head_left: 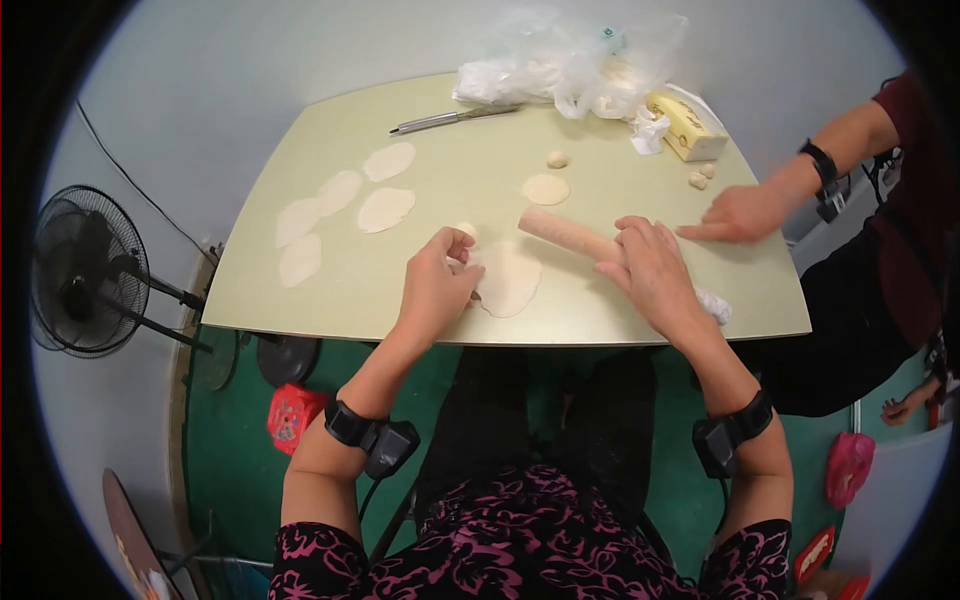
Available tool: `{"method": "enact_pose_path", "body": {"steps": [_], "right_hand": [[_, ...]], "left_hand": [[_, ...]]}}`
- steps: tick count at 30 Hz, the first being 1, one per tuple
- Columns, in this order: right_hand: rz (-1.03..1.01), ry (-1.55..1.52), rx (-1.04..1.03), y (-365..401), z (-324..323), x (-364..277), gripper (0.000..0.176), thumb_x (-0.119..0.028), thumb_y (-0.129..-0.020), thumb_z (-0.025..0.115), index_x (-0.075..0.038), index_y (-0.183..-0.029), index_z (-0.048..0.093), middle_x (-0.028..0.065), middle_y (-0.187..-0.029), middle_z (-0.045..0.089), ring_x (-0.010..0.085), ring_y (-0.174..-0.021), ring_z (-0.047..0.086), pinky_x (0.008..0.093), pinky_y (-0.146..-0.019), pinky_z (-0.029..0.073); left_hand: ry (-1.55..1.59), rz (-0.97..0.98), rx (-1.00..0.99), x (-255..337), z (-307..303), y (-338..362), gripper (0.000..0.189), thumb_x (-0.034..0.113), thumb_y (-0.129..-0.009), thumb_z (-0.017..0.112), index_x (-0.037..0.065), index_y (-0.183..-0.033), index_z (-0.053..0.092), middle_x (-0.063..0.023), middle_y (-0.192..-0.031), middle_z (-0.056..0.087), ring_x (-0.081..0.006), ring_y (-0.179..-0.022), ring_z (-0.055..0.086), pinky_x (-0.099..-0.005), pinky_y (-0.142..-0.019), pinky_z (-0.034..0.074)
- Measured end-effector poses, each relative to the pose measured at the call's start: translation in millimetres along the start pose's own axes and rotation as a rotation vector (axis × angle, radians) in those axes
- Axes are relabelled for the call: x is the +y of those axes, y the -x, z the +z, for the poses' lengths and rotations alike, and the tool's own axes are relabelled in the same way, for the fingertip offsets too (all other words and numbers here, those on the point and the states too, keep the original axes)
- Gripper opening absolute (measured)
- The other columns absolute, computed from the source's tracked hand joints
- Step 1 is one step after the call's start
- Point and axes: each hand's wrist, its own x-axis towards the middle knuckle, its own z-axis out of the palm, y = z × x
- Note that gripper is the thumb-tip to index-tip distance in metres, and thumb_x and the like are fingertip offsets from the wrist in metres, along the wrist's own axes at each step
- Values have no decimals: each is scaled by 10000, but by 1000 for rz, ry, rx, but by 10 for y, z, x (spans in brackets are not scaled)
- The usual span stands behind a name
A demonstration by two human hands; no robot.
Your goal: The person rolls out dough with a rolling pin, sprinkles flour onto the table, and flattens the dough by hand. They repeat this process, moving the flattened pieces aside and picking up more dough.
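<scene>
My left hand [440, 280] pinches the left edge of a thin, flat dough round [511, 280] lying near the table's front edge. My right hand [655, 268] is closed on a wooden rolling pin [565, 236], whose free end points up and left, just above the dough round. A smaller dough disc [546, 189] lies beyond the pin, with a dough ball [557, 159] behind it. Part of another pale dough piece [466, 230] shows by my left fingers. Several flat dough rounds [386, 210] lie on the left of the table.
The pale green table [350, 312] holds a metal-handled tool [428, 123], plastic bags [570, 80] and a yellow box [688, 125] at the back. Another person's hand [745, 214] reaches in at the right, near small dough balls [698, 180]. A fan [90, 268] stands left.
</scene>
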Motion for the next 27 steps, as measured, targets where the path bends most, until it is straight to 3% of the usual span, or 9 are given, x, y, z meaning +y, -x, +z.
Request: {"method": "enact_pose_path", "body": {"steps": [2, 5, 8, 11, 14, 17, 23, 26, 27], "right_hand": [[-32, -8, -25, -57, 34, -68, 355, -263, -803, 660, 20, -972, 529, 162, -1180, 514, 306, -1112, 489, 498, -1027, 306], [-86, -22, -19, -116, 100, -202, 359, -262, -795, 666, 21, -972, 534, 161, -1185, 512, 298, -1124, 482, 494, -1030, 304], [-120, -16, -49, -139, 108, -323, 363, -256, -789, 671, 22, -979, 535, 157, -1197, 507, 294, -1136, 473, 486, -1042, 292], [-101, -8, -41, -154, 95, -291, 361, -255, -795, 663, 23, -984, 532, 158, -1204, 501, 297, -1142, 469, 488, -1052, 276], [-32, 39, -62, -186, 72, -77, 362, -259, -801, 653, 24, -989, 529, 159, -1202, 500, 298, -1148, 465, 487, -1060, 264], [6, 133, -38, -132, 116, 174, 338, -245, -807, 643, 21, -979, 523, 160, -1189, 510, 299, -1148, 466, 486, -1053, 278], [-88, 206, 187, -18, 192, 302, 314, -225, -766, 669, -2, -930, 519, 140, -1033, 559, 299, -1008, 531, 441, -951, 394], [-10, 146, 191, 14, 162, 264, 299, -221, -739, 686, -24, -892, 521, 114, -910, 555, 285, -898, 547, 398, -838, 439], [-32, 147, 210, 26, 160, 251, 293, -217, -735, 688, -29, -884, 520, 108, -888, 549, 280, -876, 546, 390, -810, 440]], "left_hand": [[-218, 194, 38, -92, -57, 102, 260, 71, -752, 681, -16, -975, 582, -107, -913, 543, -130, -556, 545, -295, -510, 446], [-566, 344, 138, -47, -106, 363, 322, 134, -740, 705, -7, -1007, 594, -136, -1002, 549, -225, -680, 574, -358, -616, 462], [-668, 653, 154, -66, -8, 568, 359, 198, -742, 707, 2, -1027, 609, -146, -1102, 548, -295, -898, 557, -411, -767, 436], [-631, 714, 65, -80, 98, 618, 349, 193, -744, 700, 16, -1033, 618, -132, -1130, 563, -291, -1038, 515, -426, -851, 397], [-554, 654, -26, -104, 7, 532, 332, 186, -758, 686, 17, -1036, 618, -139, -1120, 580, -297, -1041, 527, -411, -844, 411], [-544, 672, 177, -96, -131, 178, 263, 149, -775, 668, 20, -1000, 624, -145, -1001, 599, -314, -921, 553, -389, -822, 426], [-488, 518, -304, -144, -169, -458, 245, 158, -749, 682, 4, -922, 601, -138, -905, 590, -281, -808, 560, -340, -713, 445], [-455, 159, -363, 57, -212, -525, 247, 169, -726, 686, 0, -877, 589, -110, -812, 576, -223, -747, 548, -322, -660, 442], [-425, 156, -303, 1, -219, -554, 252, 170, -704, 693, -3, -849, 580, -80, -730, 561, -172, -693, 533, -307, -622, 437]]}}
